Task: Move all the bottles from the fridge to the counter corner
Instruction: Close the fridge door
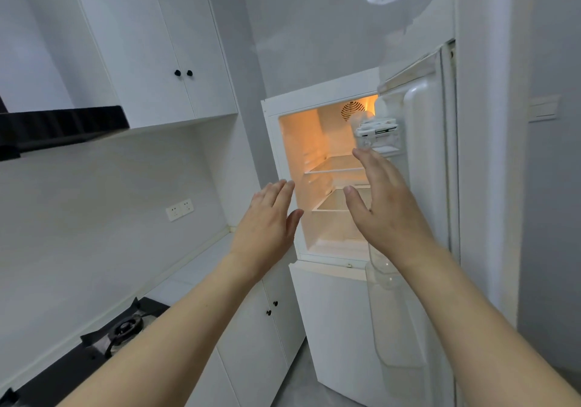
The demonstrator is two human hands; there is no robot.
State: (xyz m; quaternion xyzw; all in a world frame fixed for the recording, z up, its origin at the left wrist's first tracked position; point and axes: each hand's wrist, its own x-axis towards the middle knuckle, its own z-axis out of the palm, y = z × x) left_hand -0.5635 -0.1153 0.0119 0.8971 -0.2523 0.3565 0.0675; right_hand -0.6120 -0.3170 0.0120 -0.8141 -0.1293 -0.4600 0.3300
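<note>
Both hands are reaching empty toward the lit, open fridge (323, 167), left hand (267, 221) and right hand (386, 208) flat-fingered, likely going for the clear bottles (382, 262) sitting in the door rack, counter (201, 265) corner waiting left.

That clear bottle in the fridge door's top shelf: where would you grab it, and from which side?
Probably round the body of the bottle, near its label, where it shows above the door shelf. Come from the side facing the fridge's inside, since the door backs it. The open right hand is nearest. Then lift it up over the shelf's rail.
</note>
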